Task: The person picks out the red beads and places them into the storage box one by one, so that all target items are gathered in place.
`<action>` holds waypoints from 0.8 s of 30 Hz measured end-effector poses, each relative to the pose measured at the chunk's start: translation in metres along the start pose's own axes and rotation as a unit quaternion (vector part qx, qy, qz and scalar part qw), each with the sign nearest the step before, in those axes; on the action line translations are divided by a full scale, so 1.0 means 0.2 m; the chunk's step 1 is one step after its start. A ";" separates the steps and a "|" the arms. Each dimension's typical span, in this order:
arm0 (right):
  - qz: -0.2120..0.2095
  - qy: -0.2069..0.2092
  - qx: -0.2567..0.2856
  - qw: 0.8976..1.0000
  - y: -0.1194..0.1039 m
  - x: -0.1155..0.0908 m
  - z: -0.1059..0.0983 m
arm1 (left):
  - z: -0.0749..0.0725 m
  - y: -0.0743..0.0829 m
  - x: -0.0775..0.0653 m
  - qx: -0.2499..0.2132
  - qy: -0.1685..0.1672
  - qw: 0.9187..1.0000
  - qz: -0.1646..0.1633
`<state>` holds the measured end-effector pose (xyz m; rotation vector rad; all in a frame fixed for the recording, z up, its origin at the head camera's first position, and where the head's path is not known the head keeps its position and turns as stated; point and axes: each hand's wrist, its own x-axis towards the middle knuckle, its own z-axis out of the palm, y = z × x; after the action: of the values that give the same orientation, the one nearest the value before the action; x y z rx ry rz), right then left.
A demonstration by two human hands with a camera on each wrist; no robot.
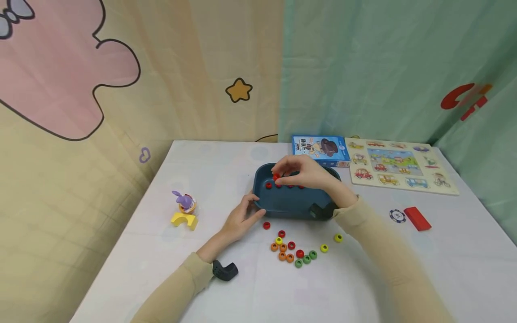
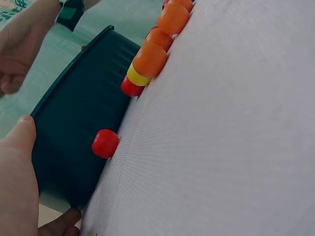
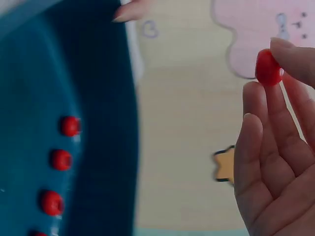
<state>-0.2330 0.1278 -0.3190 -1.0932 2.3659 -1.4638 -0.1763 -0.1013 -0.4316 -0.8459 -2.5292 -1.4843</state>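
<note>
Glossy red barrel-shaped bead (image 3: 268, 68): upper right of the right-wrist view; near the head view's centre
Right hand (image 1: 304, 174): pinches the bead by thumb and fingers
Bead handling: probably light, hard, a bit slippery — best pinched across its rounded sides
Left hand (image 1: 240, 220): grips the dark teal rectangular tray (image 1: 288, 202), lower-left corner
Tray handling: likely stiff plastic, easily slid — steady it by the rim

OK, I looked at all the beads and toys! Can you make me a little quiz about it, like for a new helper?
1. What colour is the bead that the right hand pinches?
2. True or false: the left hand holds one end of the tray.
3. Which thing lies right beside the round chip?
A) the blue box
B) the red block
C) the yellow arch

Key: 1. Red. 2. True. 3. B.
</note>
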 end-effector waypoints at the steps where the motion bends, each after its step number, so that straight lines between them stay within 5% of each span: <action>1: 0.011 -0.007 0.003 1.000 0.04 0.03 0.01 | 0.00 0.00 0.00 0.000 -0.001 1.000 0.000; 12: 0.079 -0.086 -0.004 0.993 0.41 0.23 0.09 | 0.00 0.01 0.00 0.002 0.010 1.000 -0.003; 24: 0.116 -0.162 -0.018 0.980 0.55 0.27 0.13 | 0.00 -0.01 -0.01 0.001 0.009 1.000 0.015</action>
<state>-0.3141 0.1021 -0.4098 -0.9413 2.2076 -1.0764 -0.1754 -0.1018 -0.4334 -0.8635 -2.4923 -1.4746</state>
